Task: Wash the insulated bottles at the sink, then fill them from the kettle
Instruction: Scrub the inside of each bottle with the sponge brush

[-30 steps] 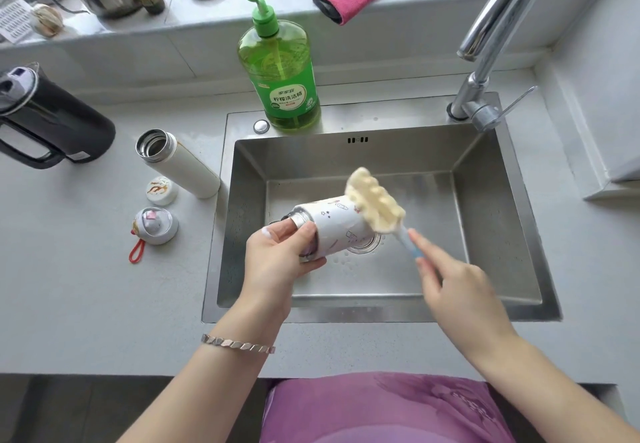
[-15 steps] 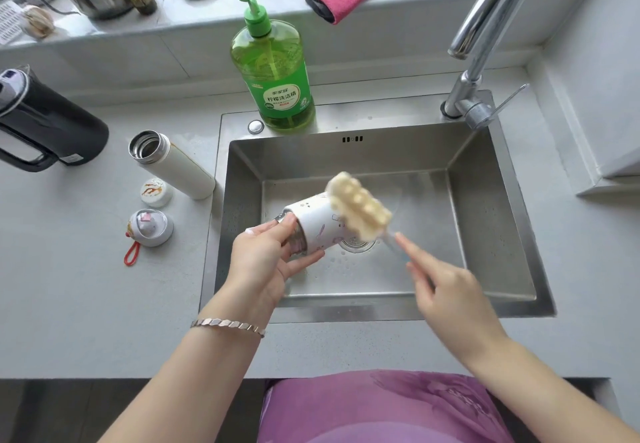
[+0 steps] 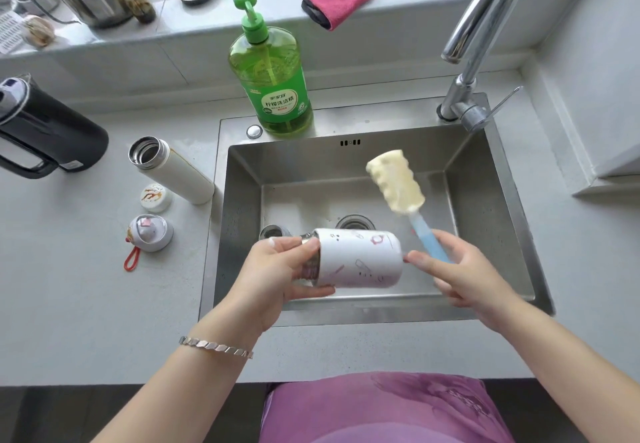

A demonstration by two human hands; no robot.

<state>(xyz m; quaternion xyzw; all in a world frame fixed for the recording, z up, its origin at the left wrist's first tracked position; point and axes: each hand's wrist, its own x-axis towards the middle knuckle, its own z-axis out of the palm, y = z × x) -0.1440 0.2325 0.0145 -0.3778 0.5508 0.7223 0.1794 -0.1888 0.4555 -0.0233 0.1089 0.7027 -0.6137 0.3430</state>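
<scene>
Head view, here we go: my left hand [image 3: 277, 276] is wrapped round the steel mouth end of the bottle [image 3: 360, 259], thumb on top and fingers curled underneath, a firm grip. The bottle lies on its side in the air over the sink [image 3: 512, 234], mouth to the left, base to the right. My right hand [image 3: 464, 279] grips the blue handle of the brush [image 3: 394, 182], whose yellow sponge head points up and away, clear of the bottle. One right fingertip sits right at the bottle's base; I can't tell if it touches. Left of the sink, on the counter [image 3: 86, 286], the second bottle [image 3: 173, 172] stands open, two caps [image 3: 156, 196] just beside it, and the black kettle [image 3: 52, 130] is further left. Green soap [image 3: 273, 78] stands on the sink's back rim, with the tap [image 3: 485, 19] at the right corner.
</scene>
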